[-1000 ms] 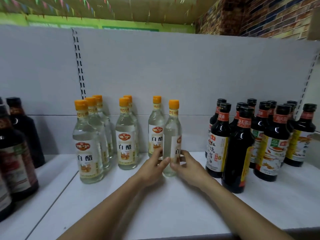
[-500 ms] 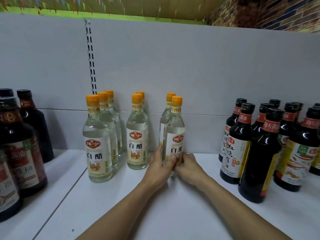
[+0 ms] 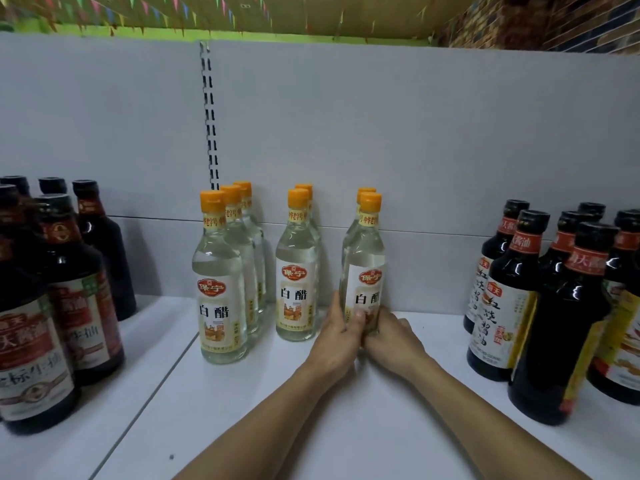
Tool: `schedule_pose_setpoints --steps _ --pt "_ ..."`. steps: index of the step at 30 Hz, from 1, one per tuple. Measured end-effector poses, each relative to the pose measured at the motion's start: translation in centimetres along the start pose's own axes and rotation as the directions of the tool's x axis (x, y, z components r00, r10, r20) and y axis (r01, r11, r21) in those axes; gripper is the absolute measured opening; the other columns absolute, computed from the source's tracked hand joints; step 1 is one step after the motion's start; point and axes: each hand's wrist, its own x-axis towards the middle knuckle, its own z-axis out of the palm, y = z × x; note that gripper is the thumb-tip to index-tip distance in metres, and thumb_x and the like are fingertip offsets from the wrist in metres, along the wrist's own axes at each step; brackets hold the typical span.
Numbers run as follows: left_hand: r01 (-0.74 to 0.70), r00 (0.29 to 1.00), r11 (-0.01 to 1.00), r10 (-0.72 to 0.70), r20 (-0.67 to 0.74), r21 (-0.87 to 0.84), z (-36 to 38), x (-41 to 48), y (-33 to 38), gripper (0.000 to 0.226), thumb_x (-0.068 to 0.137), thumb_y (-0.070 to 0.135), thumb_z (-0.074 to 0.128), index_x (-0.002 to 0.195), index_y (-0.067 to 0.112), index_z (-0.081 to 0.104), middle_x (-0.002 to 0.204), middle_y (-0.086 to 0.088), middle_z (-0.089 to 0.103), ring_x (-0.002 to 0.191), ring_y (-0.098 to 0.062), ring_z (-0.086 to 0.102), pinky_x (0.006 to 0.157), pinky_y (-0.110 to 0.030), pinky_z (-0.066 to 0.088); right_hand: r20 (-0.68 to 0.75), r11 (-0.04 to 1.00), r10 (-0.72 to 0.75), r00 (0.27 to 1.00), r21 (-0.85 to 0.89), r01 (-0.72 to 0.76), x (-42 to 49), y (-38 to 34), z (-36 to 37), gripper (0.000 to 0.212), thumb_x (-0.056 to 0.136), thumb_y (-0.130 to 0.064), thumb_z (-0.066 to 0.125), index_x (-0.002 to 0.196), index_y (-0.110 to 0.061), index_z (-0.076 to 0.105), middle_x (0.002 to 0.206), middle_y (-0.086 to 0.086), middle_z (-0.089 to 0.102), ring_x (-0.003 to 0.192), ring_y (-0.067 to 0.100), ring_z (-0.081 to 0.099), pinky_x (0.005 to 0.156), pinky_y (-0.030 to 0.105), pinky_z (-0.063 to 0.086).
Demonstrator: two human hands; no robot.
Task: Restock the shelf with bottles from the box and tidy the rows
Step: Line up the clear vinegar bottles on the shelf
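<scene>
Gripping one clear vinegar bottle (image 3: 365,265) low on its body with both hands, near the middle of the white shelf (image 3: 311,420); bottle upright, base on the board, label facing forward. Left hand (image 3: 337,344): thumb laid across the lower label, other fingers curled round the bottle's left side, tips hidden behind the glass. Right hand (image 3: 394,337): fingers held together and curled round the right side at the base, tips likewise hidden. Standing just in front of a second orange-capped bottle (image 3: 363,190), closely overlapped; touching or not, cannot tell. Further left along the shelf: vinegar row of two (image 3: 297,271), then vinegar row of three (image 3: 217,282), its front bottle nearest the shelf's front edge. At the left end: dark red-labelled bottles (image 3: 52,323), clustered. At the right end: black-capped soy bottles (image 3: 554,323), clustered, well apart from the held bottle. Along the back edge: grey back panel (image 3: 415,133) with a slotted upright (image 3: 209,116). Above the panel: coloured bunting (image 3: 173,5); at upper right, brick wall (image 3: 554,22).
</scene>
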Motion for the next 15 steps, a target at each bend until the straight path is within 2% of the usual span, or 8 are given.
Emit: schedule_pose_setpoints --steps 2,4,8,10,15 --pt "0.011 1.0 1.0 -0.011 0.009 -0.014 0.03 0.08 -0.1 0.08 0.094 0.061 0.043 0.161 0.031 0.011 0.16 0.008 0.035 0.146 -0.007 0.032 0.123 -0.038 0.028 -0.011 1.0 0.019 1.0 -0.025 -0.019 0.06 0.01 0.15 0.058 0.08 -0.055 0.043 0.135 -0.035 0.045 0.137 -0.006 0.056 0.125 0.033 0.045 0.097 0.046 0.045" --pt "0.01 1.0 0.999 -0.01 0.003 -0.033 0.08 -0.05 0.06 0.083 0.089 0.063 0.048 0.159 0.034 0.014 0.156 0.01 0.04 0.143 -0.005 0.038 0.121 -0.035 0.031 -0.015 0.999 0.029 0.999 -0.042 -0.03 0.12 0.19 0.44 0.057 0.083 -0.057 0.043 0.135 -0.035 0.043 0.136 -0.006 0.055 0.124 0.031 0.045 0.093 0.045 0.045" --pt "0.017 1.0 0.999 -0.018 0.0 -0.047 0.34 0.03 0.14 0.072 0.093 0.055 0.058 0.152 0.044 0.019 0.148 0.015 0.046 0.136 -0.003 0.046 0.117 -0.031 0.036 -0.029 0.997 0.07 0.997 -0.03 -0.071 -0.22 0.4 0.79 0.059 0.08 -0.068 0.04 0.129 -0.036 0.041 0.121 -0.003 0.059 0.12 0.027 0.048 0.092 0.044 0.048" --pt "0.023 1.0 0.999 -0.023 0.005 -0.048 0.34 0.13 0.26 0.069 0.098 0.047 0.059 0.153 0.041 0.018 0.144 0.016 0.05 0.132 -0.001 0.05 0.114 -0.028 0.039 -0.023 0.998 0.057 0.998 -0.029 -0.057 -0.34 0.4 0.74 0.051 0.085 -0.06 0.045 0.129 -0.034 0.042 0.116 -0.005 0.059 0.122 0.026 0.047 0.093 0.042 0.048" --pt "0.041 0.999 0.998 -0.042 -0.024 -0.046 0.41 0.64 0.05 0.069 0.099 0.04 0.062 0.154 0.035 0.02 0.137 0.013 0.057 0.126 -0.004 0.056 0.11 -0.027 0.042 0.031 1.0 0.009 0.999 -0.029 -0.008 -0.39 0.75 0.01 0.055 0.084 -0.048 0.045 0.137 -0.032 0.041 0.135 -0.005 0.058 0.129 0.027 0.041 0.098 0.042 0.046"
